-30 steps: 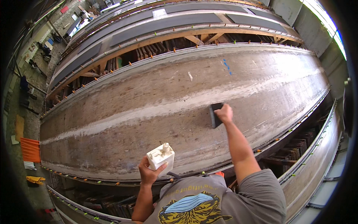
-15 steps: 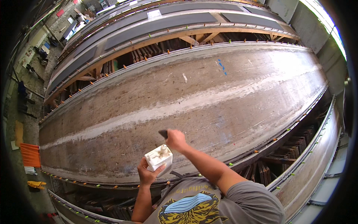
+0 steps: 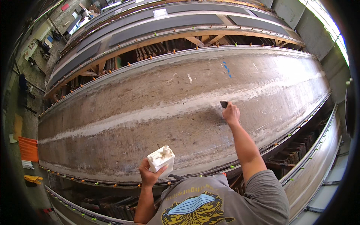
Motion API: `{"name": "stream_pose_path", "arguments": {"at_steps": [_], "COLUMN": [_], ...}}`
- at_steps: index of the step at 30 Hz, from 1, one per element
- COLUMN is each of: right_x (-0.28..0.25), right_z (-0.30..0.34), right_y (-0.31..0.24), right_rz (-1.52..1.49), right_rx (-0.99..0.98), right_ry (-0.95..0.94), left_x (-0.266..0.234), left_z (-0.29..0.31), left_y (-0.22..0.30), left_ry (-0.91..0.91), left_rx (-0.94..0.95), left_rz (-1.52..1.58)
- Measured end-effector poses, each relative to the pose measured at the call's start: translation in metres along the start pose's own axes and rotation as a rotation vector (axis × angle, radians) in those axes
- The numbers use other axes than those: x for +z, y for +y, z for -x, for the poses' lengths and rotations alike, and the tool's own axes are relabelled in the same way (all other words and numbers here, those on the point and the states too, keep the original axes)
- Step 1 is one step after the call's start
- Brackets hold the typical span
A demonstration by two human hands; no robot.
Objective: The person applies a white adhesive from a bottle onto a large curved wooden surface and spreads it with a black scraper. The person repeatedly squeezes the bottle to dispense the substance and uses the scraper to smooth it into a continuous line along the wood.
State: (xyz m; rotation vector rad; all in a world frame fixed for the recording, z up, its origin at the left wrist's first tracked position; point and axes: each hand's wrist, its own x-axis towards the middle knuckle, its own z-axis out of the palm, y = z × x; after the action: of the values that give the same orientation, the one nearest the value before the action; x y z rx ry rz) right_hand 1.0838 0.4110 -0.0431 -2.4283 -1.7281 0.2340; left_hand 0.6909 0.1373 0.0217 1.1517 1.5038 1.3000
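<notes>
My left hand point(image 3: 149, 173) grips a white plastic jug point(image 3: 162, 162) from its side, above the near edge of a long table. The jug's top faces up and looks smeared with a pale substance. Out over the middle of the table, my right hand point(image 3: 231, 113) is closed round a dark, flat-bladed scraper point(image 3: 224, 104). The blade is at the brown, stained tabletop point(image 3: 180, 131), just below a whitish band point(image 3: 150, 114) that runs along the table's length. Its exact contact with the surface is hard to make out.
Orange and green pegs line the table's edges. Blue marks point(image 3: 227, 69) lie on its far side. Beyond stands another long table with dark slabs point(image 3: 168, 28). An orange cloth point(image 3: 28, 149) hangs at the left end, near yellow gloves point(image 3: 33, 179). Another long surface point(image 3: 315, 168) lies at right.
My right hand has moved with the scraper to the right and farther out across the tabletop, and the arm is straighter. My left hand holds the jug in nearly the same place.
</notes>
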Motion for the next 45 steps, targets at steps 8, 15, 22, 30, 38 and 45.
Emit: {"name": "stream_pose_path", "arguments": {"at_steps": [8,15,22,30,38,45], "right_x": [0.089,0.070,0.031,0.042,0.009,-0.023], "right_z": [0.170,0.137,-0.017,0.115,0.008,0.105], "right_y": [-0.139,-0.083,0.128,0.029,0.215,0.192], "right_rz": [-0.010,-0.462,-0.331,-0.428,-0.556,-0.540], "right_rx": [-0.620,-0.379,0.002,-0.214,0.060,0.150], "right_ry": [-0.135,-0.538,0.071,-0.508,-0.225,-0.086], "left_x": [0.003,0.011,0.040,0.118,0.166,0.193], "left_z": [-0.003,-0.014,-0.019,-0.034,-0.013,-0.017], "left_y": [-0.011,0.002,-0.002,0.004,0.009,0.027], "left_ry": [-0.032,-0.036,-0.093,-0.114,-0.115,-0.223], "left_rx": [-0.054,-0.020,-0.021,-0.038,-0.055,0.111], "left_rz": [0.037,0.059,-0.023,0.003,-0.015,-0.214]}}
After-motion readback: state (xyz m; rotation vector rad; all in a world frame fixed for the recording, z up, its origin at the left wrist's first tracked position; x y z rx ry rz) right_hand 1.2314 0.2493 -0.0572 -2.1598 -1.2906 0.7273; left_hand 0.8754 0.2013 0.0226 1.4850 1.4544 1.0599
